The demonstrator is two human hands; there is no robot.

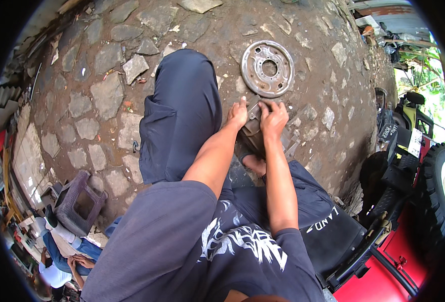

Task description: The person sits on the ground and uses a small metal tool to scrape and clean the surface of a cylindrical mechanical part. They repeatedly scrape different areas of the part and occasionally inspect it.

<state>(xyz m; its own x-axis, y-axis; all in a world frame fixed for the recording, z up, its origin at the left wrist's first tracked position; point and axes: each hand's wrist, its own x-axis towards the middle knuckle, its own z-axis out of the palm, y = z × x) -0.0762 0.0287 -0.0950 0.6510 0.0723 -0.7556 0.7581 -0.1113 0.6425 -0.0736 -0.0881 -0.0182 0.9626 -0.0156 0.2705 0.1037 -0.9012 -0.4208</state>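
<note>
My left hand (238,114) is closed, fingers curled, at the left edge of a small flat metal piece (254,111). My right hand (274,120) pinches the right side of the same piece. Just beneath it and partly hidden by my hands is a larger brownish metal part (253,130), beside my foot; its kind I cannot make out. Beyond my fingertips, a round worn metal plate (281,75) lies flat on the ground. It has a raised rim, a big central hole and several smaller holes.
Uneven stones (106,94) are set in the dirt ground. A purple-grey plastic stool (70,214) stands at the left, near another seated person (64,259). At the right is a red vehicle (386,259) with a large black tyre (436,186).
</note>
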